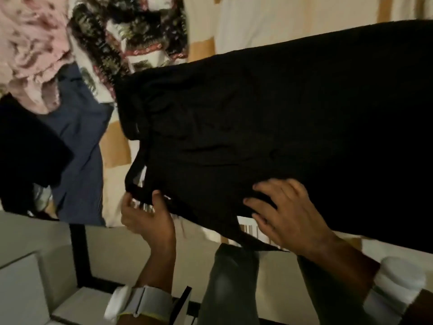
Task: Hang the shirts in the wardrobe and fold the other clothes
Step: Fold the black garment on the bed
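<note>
My left hand [147, 216] pinched the near edge of the black garment [269, 127] spread on the bed [257, 22]; my right hand [285, 212] lay flat on it, fingers [264, 187] spread.

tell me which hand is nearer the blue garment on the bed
Left. The left hand holds the black garment's edge just beside the blue garment; the right hand rests farther right.

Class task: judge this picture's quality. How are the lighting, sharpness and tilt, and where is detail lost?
Head view: dim, warm indoor light; strongly tilted frame; overall soft with motion blur, worst on the pink garment; the black garment is so dark its folds barely show; the left hand and right hand are fairly clear.
</note>
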`<action>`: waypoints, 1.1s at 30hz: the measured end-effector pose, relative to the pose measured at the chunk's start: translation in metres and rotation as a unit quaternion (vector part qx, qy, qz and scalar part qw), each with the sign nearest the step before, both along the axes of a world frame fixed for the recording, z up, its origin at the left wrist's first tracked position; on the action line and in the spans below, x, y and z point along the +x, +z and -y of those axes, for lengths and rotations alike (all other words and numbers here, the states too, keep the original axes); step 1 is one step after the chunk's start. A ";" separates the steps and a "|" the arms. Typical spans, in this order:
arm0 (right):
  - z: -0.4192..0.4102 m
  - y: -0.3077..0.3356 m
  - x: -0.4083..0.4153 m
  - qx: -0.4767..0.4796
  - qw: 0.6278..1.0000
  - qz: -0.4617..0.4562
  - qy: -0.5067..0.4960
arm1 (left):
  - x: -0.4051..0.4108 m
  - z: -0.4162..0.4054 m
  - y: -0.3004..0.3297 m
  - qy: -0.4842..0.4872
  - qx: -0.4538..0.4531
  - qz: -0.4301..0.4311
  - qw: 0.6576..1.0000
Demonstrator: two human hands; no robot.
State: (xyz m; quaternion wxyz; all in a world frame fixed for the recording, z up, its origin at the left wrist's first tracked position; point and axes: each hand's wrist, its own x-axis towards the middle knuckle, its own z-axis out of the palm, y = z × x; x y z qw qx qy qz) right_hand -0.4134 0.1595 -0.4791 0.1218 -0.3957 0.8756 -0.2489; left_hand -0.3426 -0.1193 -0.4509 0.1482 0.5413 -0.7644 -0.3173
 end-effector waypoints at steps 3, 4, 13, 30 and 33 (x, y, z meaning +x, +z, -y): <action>0.036 0.004 0.024 0.029 0.997 0.040 0.052 | 0.013 0.007 -0.008 0.115 0.176 -0.028 0.977; 0.047 0.002 0.031 0.048 0.996 0.057 0.049 | 0.014 0.013 -0.012 0.129 0.192 -0.038 0.972; 0.140 -0.008 0.054 0.136 0.989 0.040 -0.041 | -0.002 0.075 -0.024 0.165 0.257 -0.082 0.949; 0.175 0.015 0.075 0.115 0.920 0.355 0.119 | 0.068 0.145 0.012 0.195 0.377 -0.051 0.904; 0.181 0.050 0.025 0.016 0.882 0.465 -0.080 | 0.026 0.155 0.046 0.027 0.449 -0.117 0.885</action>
